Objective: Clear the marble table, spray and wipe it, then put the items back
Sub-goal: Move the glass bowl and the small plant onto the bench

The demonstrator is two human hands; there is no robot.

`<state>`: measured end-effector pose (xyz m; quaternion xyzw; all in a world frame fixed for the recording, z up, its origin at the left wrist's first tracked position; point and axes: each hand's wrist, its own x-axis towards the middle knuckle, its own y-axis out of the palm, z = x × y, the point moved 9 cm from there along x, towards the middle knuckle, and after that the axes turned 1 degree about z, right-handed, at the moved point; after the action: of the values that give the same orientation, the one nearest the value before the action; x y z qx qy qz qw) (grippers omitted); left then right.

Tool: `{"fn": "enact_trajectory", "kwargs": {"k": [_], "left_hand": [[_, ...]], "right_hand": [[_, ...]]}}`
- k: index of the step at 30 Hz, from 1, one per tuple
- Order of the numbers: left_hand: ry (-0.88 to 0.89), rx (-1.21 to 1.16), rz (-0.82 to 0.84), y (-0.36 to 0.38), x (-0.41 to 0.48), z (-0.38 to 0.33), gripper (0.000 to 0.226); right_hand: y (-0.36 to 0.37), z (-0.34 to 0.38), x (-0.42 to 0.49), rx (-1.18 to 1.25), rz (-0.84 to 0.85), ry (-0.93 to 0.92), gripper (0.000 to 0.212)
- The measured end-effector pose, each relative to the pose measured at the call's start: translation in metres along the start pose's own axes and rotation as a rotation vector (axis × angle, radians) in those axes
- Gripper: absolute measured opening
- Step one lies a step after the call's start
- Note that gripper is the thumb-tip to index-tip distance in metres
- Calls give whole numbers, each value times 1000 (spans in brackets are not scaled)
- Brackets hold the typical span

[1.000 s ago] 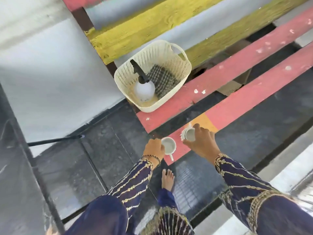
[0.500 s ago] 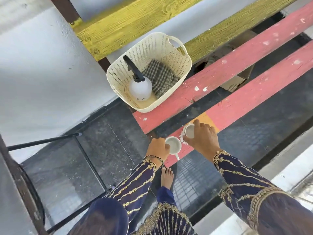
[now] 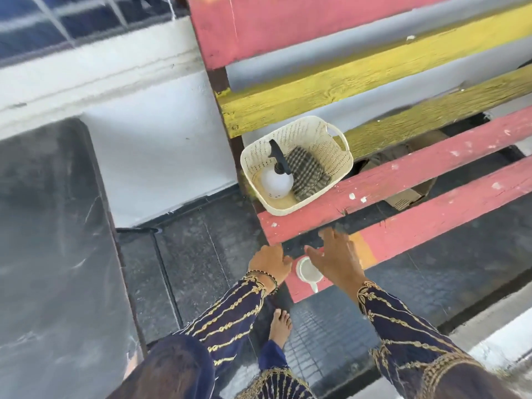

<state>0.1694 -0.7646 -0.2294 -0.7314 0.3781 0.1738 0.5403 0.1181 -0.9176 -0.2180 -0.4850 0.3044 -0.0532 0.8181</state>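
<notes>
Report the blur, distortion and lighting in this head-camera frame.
Head view: the dark marble table and window grid at left are smeared; the cream plastic basket and its white spray bottle are sharp; the fingertips of the right hand are soft; the wide-angle lens fans the painted wooden bench slats; light is soft daylight, no hard shadows.

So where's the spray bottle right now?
Head view, centre: the spray bottle sits in the cream basket on the red bench slat, just left of the checked cloth.
</notes>
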Motion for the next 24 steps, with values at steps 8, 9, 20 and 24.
{"fn": "enact_trajectory", "kwargs": {"k": [8,9,20,24], "left_hand": [[-93,37,-224,-141,-69,93,41],[-105,30,-246,-158,-79,110,41],[-198,-183,-544,-302,-190,321,32],[-249,-239,-593,-330,-214,416,32]], "right_hand": [[-16,191,-28,239,-2,-324,25],[-15,219,-33,237,3,-364,24],[33,497,-73,190,74,-604,29],[79,573,-69,113,99,-585,50]]}}
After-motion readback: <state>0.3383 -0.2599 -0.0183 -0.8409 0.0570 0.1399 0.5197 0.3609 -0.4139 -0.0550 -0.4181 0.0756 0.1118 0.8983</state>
